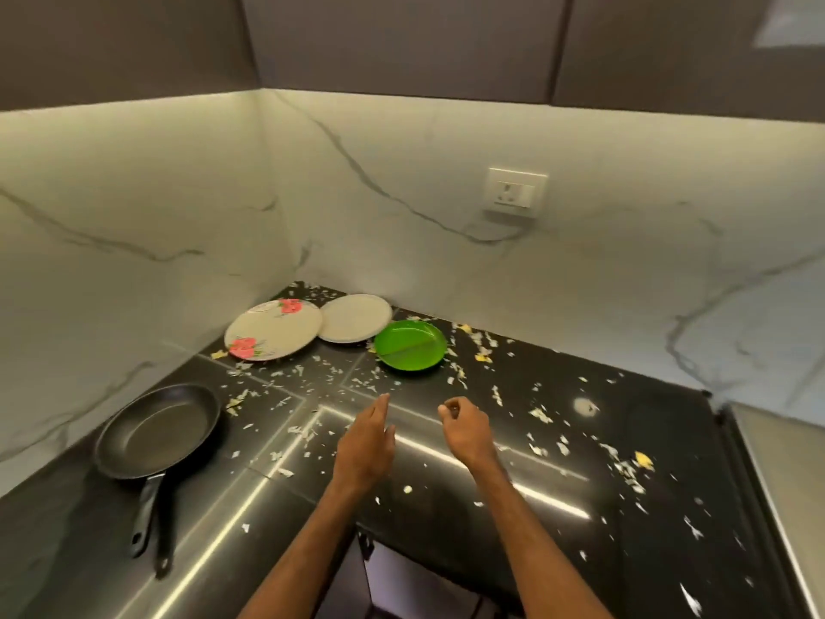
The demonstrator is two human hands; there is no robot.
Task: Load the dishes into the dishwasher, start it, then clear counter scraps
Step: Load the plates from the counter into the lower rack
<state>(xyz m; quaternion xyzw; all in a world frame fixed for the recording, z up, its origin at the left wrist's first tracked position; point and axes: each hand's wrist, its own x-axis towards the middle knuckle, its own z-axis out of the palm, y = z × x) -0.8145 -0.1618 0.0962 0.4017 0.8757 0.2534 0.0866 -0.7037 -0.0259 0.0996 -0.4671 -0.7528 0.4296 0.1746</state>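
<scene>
The black counter fills the lower half of the frame and is littered from edge to edge; anything dragged across it could sweep litter over the front edge to the floor, and the dishwasher itself is not plainly in view, so the carry distance cannot be judged. The frying pan sits at lower left with its handle pointing toward the bottom of the frame; a forearm swinging left could catch that handle and spin the pan. At centre, against the back wall, the floral plate overlaps the rim of the white plate; pulling the white one first would likely tip or slide the floral one. The green plate lies just right of them, nearest the hands; whether it touches the white plate I cannot tell.

The left hand reaches up-frame toward the plates with fingers straight, grasping nothing; the right hand hangs beside it with fingers loosely curled, and nothing shows in it. No dish is lifted yet.

The scraps lie thick around the green plate; bits stuck beneath a rim could ride along into the dishwasher, and smooth plates gripped one-handed may slip.
</scene>
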